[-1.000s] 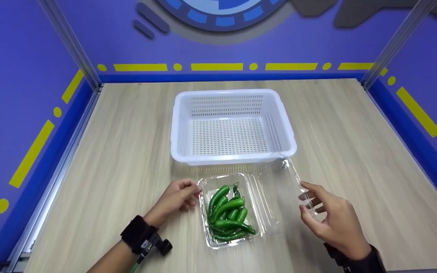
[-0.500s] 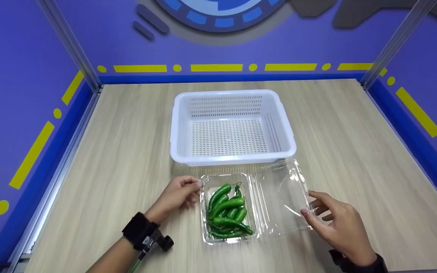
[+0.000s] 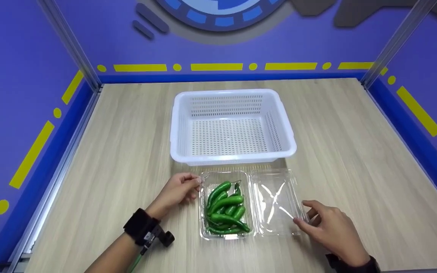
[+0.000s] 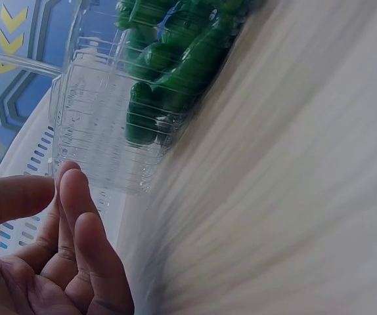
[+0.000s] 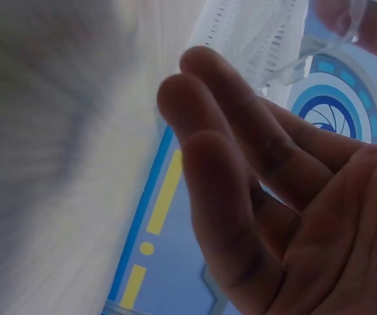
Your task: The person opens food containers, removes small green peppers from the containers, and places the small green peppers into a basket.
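Between the hands lie glossy green chillies [image 3: 225,212] in a clear clamshell box [image 3: 271,231]; beyond them, a white perforated basket [image 3: 232,94] on pale wood-grain table [image 3: 127,144].

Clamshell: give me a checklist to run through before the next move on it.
1. Lid folded flat on the table: ok.
2. Left hand pinches the tray's left rim: ok.
3. Right hand at the lid's right edge: ok; grip cannot tell.
4. Peppers all inside the tray: ok.
5. Basket empty, just behind: ok.
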Demonstrator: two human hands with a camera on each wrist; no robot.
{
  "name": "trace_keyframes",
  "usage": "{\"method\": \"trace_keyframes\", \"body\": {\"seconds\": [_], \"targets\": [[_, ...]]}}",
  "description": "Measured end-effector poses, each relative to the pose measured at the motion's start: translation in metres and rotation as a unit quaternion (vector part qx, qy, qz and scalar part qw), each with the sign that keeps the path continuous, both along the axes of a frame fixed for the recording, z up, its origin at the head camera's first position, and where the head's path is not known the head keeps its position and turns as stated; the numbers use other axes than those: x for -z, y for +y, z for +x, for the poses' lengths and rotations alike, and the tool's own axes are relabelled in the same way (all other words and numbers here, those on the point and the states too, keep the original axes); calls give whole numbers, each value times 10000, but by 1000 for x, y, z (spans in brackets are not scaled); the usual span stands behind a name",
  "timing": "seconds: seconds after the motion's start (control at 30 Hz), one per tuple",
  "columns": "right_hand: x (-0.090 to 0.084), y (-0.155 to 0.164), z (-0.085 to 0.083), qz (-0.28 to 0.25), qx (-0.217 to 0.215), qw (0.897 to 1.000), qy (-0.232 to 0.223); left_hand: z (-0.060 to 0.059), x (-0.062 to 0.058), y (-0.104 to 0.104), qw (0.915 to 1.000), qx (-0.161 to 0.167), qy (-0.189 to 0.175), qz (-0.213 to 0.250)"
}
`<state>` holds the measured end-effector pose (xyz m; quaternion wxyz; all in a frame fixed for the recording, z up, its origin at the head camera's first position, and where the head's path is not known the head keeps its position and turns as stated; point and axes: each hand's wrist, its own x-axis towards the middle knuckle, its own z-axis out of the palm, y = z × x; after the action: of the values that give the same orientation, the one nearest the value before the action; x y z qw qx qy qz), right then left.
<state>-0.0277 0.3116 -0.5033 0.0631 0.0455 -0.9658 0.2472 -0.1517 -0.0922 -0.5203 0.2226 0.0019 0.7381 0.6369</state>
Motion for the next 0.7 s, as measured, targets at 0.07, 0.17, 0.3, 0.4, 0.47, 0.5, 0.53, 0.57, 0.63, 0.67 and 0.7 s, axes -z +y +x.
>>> {"method": "trace_keyframes", "body": {"seconds": [0.07,0.17,0.3,0.4,0.47,0.5,0.53,0.57,0.63,0.67,0.7], "targets": [[2,-1,-1,30,-14,9998,-218,-1,1,0,10000,34,37,10],[5,-2,-2,59,-46,9993,-366,-2,1,0,9999,112,104,-6],[7,-3,-4,94,-104,9983,-562,-4,1,1,9998,149,134,-19],[7,-5,-5,118,-108,9963,-847,-5,1,1,9999,121,108,29],[7,-6,-6,146,-93,9947,-1010,-5,1,1,9999,99,93,67],[7,-7,-6,165,-83,9942,-1056,-5,1,1,9999,89,87,80],[6,-7,-6,188,-78,9939,-1080,-5,1,1,9999,75,78,86],[6,-7,-6,219,-66,9938,-1088,-5,1,1,9999,71,81,86],[6,-7,-7,276,-35,9939,-1066,-5,1,1,9999,58,81,74],[5,-7,-7,306,-7,9942,-1031,-5,1,1,9999,53,79,61],[5,-7,-7,335,23,9946,-979,-5,1,1,10000,44,69,49]]}}
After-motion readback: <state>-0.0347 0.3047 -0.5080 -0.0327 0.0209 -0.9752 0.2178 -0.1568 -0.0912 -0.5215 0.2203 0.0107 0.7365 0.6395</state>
